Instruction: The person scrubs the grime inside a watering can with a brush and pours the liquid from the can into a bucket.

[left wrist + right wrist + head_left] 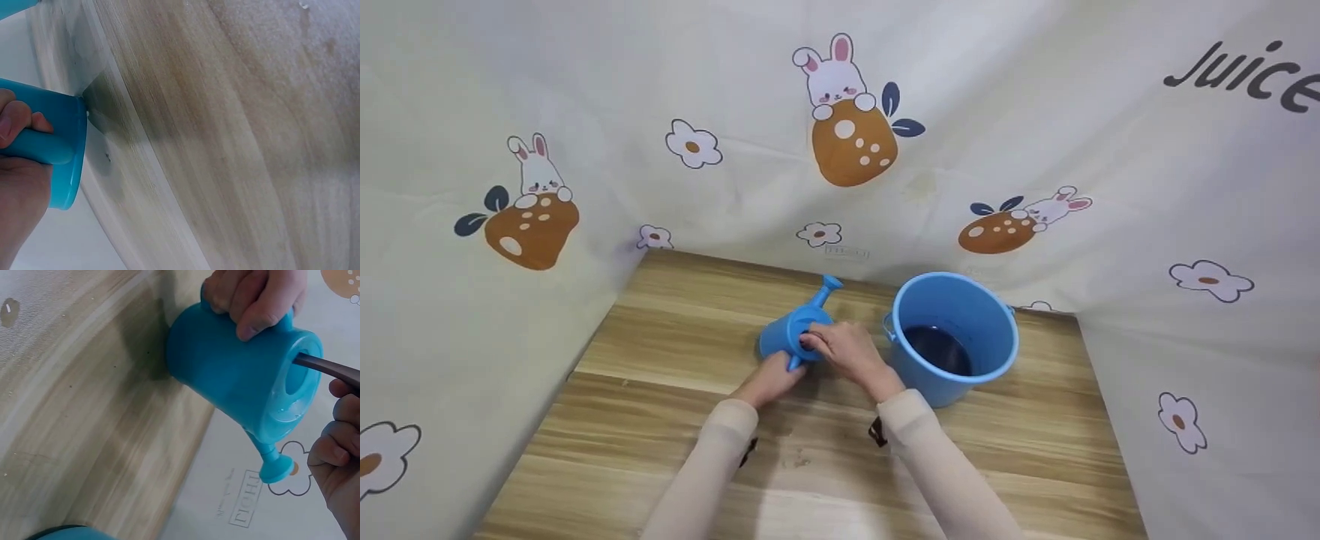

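A blue watering can (pixel 775 339) stands tilted over the wooden floor, its spout (pixel 821 292) pointing toward the back wall. My left hand (pixel 775 379) grips the can's handle (pixel 42 147), fingers wrapped round it. With curled fingers my right hand (pixel 851 351) holds a slim dark handle (pixel 329 369) at the can's mouth. The handle's far end goes through the round opening (pixel 296 378) into the can, so what it ends in is hidden. Water droplets show on the can's top rim in the right wrist view.
A larger blue bucket (pixel 937 386) stands to the right of my right hand, with dark liquid or a dark bottom (pixel 936 349) inside. Wet spots (pixel 10 312) mark the wood-patterned surface (pixel 682 322). Pale printed cloth walls (pixel 735 202) enclose the back and sides.
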The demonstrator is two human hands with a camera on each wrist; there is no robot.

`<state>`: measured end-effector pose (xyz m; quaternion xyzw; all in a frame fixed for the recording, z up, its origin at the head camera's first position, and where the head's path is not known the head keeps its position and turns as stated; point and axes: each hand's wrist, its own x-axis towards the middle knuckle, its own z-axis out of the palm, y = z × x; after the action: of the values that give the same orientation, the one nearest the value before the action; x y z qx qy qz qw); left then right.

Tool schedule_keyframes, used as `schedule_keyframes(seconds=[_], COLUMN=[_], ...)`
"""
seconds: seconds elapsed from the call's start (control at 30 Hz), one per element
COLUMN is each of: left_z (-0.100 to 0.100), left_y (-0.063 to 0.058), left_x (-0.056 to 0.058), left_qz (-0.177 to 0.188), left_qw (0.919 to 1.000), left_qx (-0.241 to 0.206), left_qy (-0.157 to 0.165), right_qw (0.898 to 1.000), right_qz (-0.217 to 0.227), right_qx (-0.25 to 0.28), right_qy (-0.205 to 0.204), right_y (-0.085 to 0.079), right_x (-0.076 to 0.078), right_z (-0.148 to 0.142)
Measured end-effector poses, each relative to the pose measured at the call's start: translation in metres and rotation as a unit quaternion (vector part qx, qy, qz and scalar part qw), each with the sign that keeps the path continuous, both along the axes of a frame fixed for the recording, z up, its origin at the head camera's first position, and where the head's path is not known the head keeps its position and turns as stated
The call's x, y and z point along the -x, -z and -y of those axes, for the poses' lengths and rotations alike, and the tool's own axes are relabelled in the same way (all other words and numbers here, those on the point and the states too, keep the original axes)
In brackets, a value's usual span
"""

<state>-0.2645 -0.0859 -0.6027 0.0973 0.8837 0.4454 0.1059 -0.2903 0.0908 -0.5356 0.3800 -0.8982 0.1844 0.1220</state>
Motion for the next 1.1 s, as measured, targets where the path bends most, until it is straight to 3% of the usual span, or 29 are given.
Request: schedule_keyframes(seconds=[0.27,0.53,0.67,0.83,1.1], left_z=[-0.0012,-0.0005,-0.0006,-0.0001,0.0033], left_y=[0.0015,0.0023,0.0028,0.0038,0.0026], left_x=[0.0017,0.0024,0.0012,0.0003,0.0007], left_qz=[0.003,-0.018,-0.008,0.002,0.006], left_qw=[0.9999,0.9995,0.9997,0.9999,0.9996], left_qx=[0.011,0.016,0.017,0.014,-0.029], left_qy=[0.010,0.021,0.013,0.003,0.007], right_qw=[0.999,0.998,0.998,0.998,0.992], right_qz=[0.045,0.037,0.033,0.056,0.115], right_qx=[-0.011,-0.036,-0.038,-0.010,0.045], right_qy=[0.009,0.034,0.029,0.022,0.032], right_y=[0.0079,0.0088,0.0090,0.0088,0.0049], right_x=[-0.0001,0.0006,0.0005,0.0011,0.0006], right_z=[0.0018,0.0025,0.0006,-0.0018,-0.0052])
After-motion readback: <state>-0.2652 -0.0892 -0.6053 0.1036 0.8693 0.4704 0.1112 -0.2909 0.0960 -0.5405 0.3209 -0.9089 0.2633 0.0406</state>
